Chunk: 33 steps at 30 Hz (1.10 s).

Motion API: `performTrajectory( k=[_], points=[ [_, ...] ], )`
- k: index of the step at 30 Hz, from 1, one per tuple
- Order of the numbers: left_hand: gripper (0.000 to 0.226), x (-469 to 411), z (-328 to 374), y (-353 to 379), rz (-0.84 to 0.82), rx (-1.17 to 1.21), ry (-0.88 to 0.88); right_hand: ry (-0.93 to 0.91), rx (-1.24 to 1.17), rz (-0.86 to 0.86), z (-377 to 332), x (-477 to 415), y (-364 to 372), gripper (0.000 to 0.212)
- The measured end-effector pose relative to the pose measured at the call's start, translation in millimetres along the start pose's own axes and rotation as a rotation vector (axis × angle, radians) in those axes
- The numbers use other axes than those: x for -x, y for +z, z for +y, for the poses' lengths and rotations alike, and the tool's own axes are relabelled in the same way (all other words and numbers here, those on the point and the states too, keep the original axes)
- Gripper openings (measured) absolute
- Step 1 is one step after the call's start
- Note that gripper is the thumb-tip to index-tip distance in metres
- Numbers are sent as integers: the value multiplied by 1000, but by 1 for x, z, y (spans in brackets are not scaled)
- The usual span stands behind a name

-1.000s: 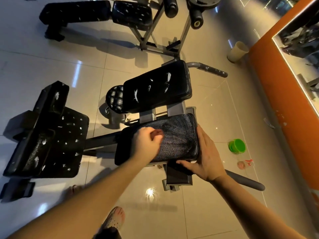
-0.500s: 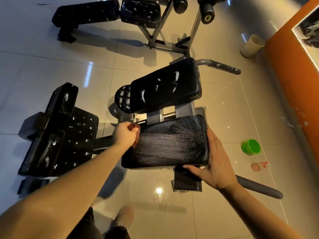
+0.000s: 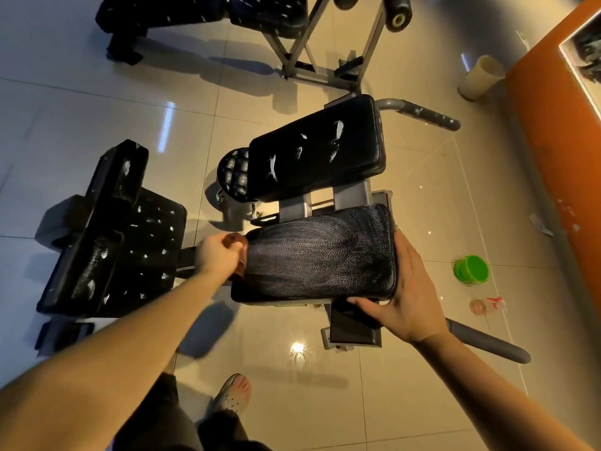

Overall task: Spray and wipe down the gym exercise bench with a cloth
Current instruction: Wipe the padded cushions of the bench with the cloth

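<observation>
Head view, the only one supplied. I judge the wiping step to be in hand on the bench's near pad (image 3: 322, 255), whose top surface shows a dull, smeared film with arcing streaks and none of the white flecks seen elsewhere. The left hand (image 3: 218, 257) sits at the pad's left end, fingers curled round a brownish cloth (image 3: 236, 244), of which only a small part shows past the knuckles. The right hand (image 3: 408, 294) lies flat and spread against the pad's right end, fingers straight, thumb along the lower front edge; it grips nothing and appears to steady the pad. The spray bottle (image 3: 485, 305) lies on its side on the floor, well apart from both hands, just beside a green tub (image 3: 471, 270). In my judgement the next move calls for either a return pass across this pad or a shift of the cloth to the far pad (image 3: 315, 151), which carries white streaks unwiped; the right hand would need to reposition for bracing. Count: two hands, one cloth, one spray bottle, one green tub, one pale bin (image 3: 481, 78), two grey handles, near (image 3: 487, 345) and far (image 3: 419, 113). The speckled left pads (image 3: 143, 255) number at least two; a further bench (image 3: 201, 11) stands beyond.
</observation>
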State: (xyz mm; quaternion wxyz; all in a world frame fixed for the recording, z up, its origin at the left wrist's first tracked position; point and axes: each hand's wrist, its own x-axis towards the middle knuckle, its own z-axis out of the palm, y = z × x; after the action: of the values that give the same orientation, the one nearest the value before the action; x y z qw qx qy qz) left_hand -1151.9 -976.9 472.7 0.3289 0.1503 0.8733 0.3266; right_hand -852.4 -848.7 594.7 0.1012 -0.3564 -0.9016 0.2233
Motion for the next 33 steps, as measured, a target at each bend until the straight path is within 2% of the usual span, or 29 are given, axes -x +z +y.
performTrajectory(
  k=[3, 5, 8, 11, 13, 17, 18, 20, 22, 25, 29, 31, 33],
  points=[
    [26, 0, -4, 2, 30, 12, -57, -1, 3, 0, 1, 1, 1, 130],
    [18, 28, 8, 8, -9, 55, 55, -4, 1, 3, 2, 1, 1, 130],
    [4, 96, 22, 19, -161, 95, 309, 2, 10, 2, 2, 1, 1, 130],
    [3, 123, 18, 20, -151, 89, 451, 9, 18, -3, 1, 2, 1, 129],
    [3, 97, 7, 16, -115, 72, 362, 10, 14, -1, 2, 2, 2, 129],
    [13, 14, -13, -6, -17, -54, 14, 1, 17, 3, 3, 1, 3, 128],
    [13, 3, -8, -9, -9, -71, -23, 4, 20, 4, 3, 1, 3, 129],
    [7, -2, 14, -6, 19, -54, 11, 13, 19, 3, 3, 2, 4, 130],
    [7, 15, 49, 6, 18, -22, 123, 15, 18, 0, 3, 2, 3, 130],
    [4, 67, 89, 25, -128, 55, 363, 26, 25, -6, 0, 3, 2, 129],
    [10, 106, 56, 17, -249, -17, 636, 24, 13, -5, -3, 3, 1, 129],
    [9, 81, 23, 5, -178, -100, 577, 25, 17, -5, -3, 3, 1, 131],
    [11, 40, 2, -4, -67, -177, 342, 17, 22, 3, -2, 3, 0, 131]
  ],
)
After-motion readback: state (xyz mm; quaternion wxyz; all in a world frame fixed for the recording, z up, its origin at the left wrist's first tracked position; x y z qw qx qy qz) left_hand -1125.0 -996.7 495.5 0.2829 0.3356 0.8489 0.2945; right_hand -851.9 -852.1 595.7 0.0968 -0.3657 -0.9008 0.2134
